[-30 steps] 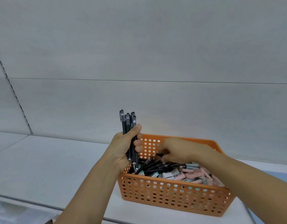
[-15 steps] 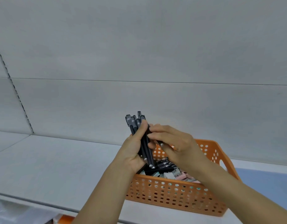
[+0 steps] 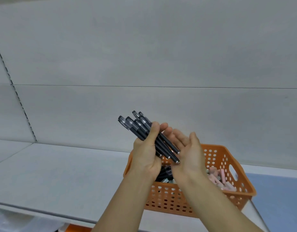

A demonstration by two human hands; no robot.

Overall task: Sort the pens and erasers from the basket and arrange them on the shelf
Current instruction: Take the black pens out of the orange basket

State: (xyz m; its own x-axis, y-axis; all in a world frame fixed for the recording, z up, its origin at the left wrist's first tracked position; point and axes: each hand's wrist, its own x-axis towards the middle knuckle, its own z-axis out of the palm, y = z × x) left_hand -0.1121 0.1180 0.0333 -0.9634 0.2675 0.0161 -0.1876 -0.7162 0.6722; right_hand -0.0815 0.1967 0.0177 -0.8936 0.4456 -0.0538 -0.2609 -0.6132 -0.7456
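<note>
1 orange basket (image 3: 216, 196) on the shelf (image 3: 60, 168), at 5 o'clock in the head view. About 5 dark pens (image 3: 144, 133) bundled in the left hand (image 3: 146, 153): fingers and thumb wrapped round the barrels, caps pointing to 11 o'clock, tips to 5 o'clock. Right hand (image 3: 188, 153) released, palm up, fingers straight, its palm touching the bundle's lower tips. Both hands raised above the basket. More dark pens (image 3: 165, 174) left inside it, count unclear. Pink erasers (image 3: 219, 179) at its right end, several, exact count unclear.
</note>
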